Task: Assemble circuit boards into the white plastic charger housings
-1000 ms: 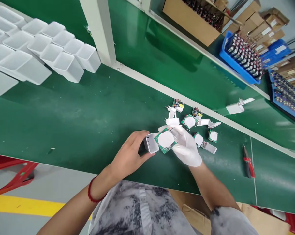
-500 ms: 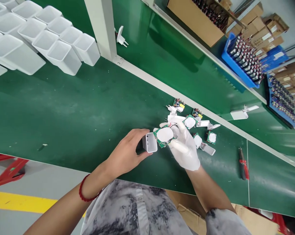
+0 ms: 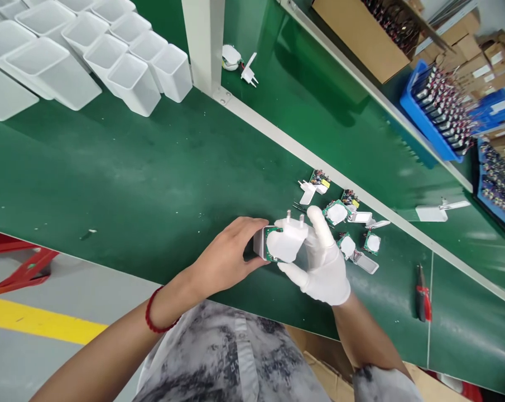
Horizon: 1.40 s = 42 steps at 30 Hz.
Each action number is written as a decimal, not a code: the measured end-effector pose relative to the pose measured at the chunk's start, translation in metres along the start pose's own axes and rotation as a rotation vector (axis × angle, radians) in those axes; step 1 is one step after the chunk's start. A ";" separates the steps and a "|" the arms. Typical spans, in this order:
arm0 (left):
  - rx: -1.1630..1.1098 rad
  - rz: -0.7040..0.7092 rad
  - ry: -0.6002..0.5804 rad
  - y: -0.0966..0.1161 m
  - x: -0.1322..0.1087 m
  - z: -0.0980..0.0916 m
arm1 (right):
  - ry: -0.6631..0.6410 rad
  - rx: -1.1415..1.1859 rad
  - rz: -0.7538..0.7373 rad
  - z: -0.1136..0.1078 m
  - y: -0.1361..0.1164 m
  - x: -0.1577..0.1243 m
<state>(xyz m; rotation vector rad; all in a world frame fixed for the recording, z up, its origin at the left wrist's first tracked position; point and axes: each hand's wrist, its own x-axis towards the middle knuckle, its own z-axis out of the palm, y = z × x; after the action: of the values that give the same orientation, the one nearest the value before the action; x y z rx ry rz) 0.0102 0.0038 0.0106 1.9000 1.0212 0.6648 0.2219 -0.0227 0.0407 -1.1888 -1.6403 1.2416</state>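
Note:
My bare left hand [image 3: 225, 259] grips a white plastic housing [image 3: 258, 244] by its sides, between thumb and fingers. A green circuit board [image 3: 269, 257] sits at the housing's open end, partly inside it. In front of the board is a white plug cap [image 3: 292, 241] with two metal pins pointing away from me. My right hand [image 3: 326, 273], in a white glove, is around the cap, its thumb at the near edge and its forefinger raised at the far side. The other right fingers are partly hidden behind the cap.
Several boards with white round pads [image 3: 336, 213] and caps lie just right of my hands. Red-handled pliers [image 3: 422, 296] rest farther right. White housings [image 3: 135, 84] stand in rows at the far left. A metal rail [image 3: 273, 134] crosses the bench, with blue bins [image 3: 432, 111] beyond.
The circuit board has moved left into the housing's mouth. The plug cap has come up in front of the board with its pins showing. The view has shifted slightly left.

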 end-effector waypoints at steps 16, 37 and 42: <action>0.033 0.021 -0.004 0.001 0.000 -0.003 | -0.071 -0.278 -0.130 0.003 -0.009 0.009; 0.058 0.022 0.002 -0.001 0.000 -0.003 | -0.062 -0.458 -0.216 0.001 -0.017 0.012; 0.068 0.055 0.033 -0.001 0.002 -0.002 | -0.102 -0.511 -0.234 0.004 -0.023 0.016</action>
<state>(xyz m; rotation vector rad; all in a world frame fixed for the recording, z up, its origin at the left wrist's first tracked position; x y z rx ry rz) 0.0092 0.0070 0.0106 1.9882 1.0268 0.7037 0.2087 -0.0110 0.0625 -1.1918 -2.1851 0.7670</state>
